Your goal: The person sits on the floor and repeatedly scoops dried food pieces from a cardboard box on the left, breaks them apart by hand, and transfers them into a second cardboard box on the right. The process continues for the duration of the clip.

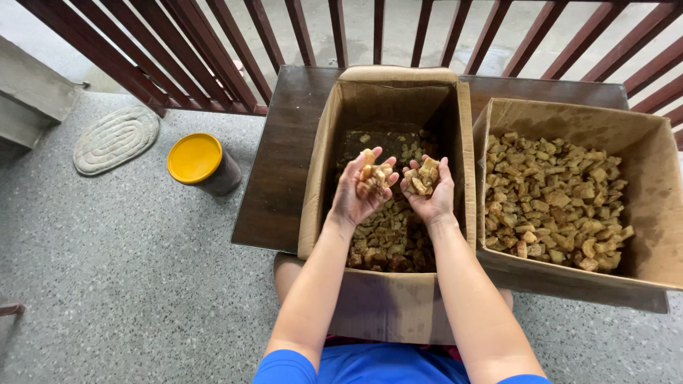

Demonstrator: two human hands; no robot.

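Note:
Both my hands are raised over the tall cardboard box (388, 306) in front of me, palms up. My left hand (363, 188) cups several yellowish-brown chunks. My right hand (429, 188) cups a similar small heap. Below them the box is partly filled with the same brown chunks (388, 238). The two hands are close together, almost touching.
A second, wider cardboard box (651, 178) to the right holds many lighter chunks. Both boxes rest on a dark wooden low table (281, 163). A jar with a yellow lid (196, 160) and an oval mat (116, 139) lie on the speckled floor at left. Red railing bars (213, 50) run behind.

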